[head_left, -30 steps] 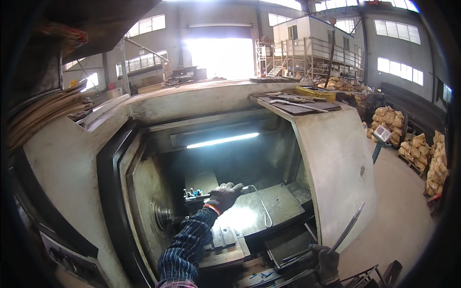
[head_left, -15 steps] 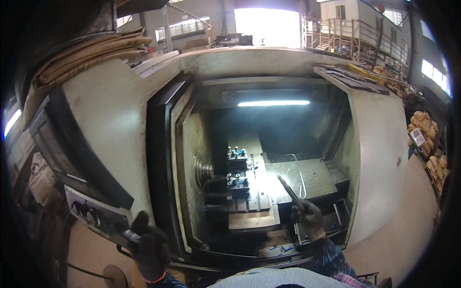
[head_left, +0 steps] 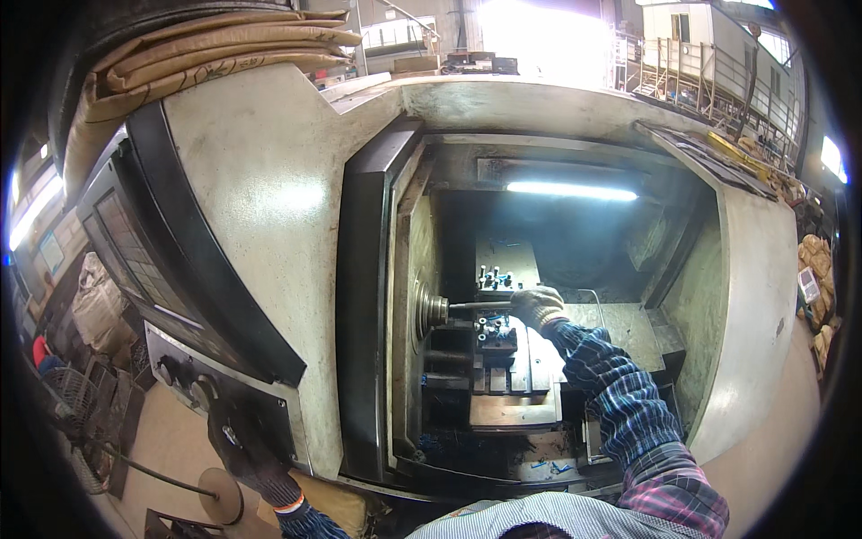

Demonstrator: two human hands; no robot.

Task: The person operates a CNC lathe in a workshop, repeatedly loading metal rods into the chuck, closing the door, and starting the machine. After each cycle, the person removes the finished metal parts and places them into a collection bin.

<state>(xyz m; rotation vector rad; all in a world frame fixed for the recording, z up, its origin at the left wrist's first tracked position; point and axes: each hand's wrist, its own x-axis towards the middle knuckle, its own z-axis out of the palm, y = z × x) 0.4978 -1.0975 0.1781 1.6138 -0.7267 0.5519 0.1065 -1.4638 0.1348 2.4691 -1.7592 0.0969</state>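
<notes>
My right hand (head_left: pixel 539 307), in a pale work glove, is closed around a metal rod (head_left: pixel 485 306) inside the machine. The rod lies level, its left end at the round spindle chuck (head_left: pixel 434 311); whether it sits inside the chuck's opening is too small to tell. Just below the rod are tool blocks with bolts (head_left: pixel 496 332) on the slide. My left hand (head_left: pixel 235 442), in a dark glove, is at the control panel (head_left: pixel 269 415) beside a round knob (head_left: pixel 205 390). Its fingers blend into the dark panel, and a small shiny patch shows on the hand.
A black-edged sliding door (head_left: pixel 368 296) stands left of the machine opening. Another row of bolted tool holders (head_left: pixel 496 278) sits behind the rod. A thin bent pipe (head_left: pixel 596 301) rises right of my hand. Blue shavings (head_left: pixel 552 467) lie at the bottom front.
My right hand has moved inward and left, bringing the rod from a raised slant to level at the chuck. My left hand has moved to the panel knob. The view has shifted left.
</notes>
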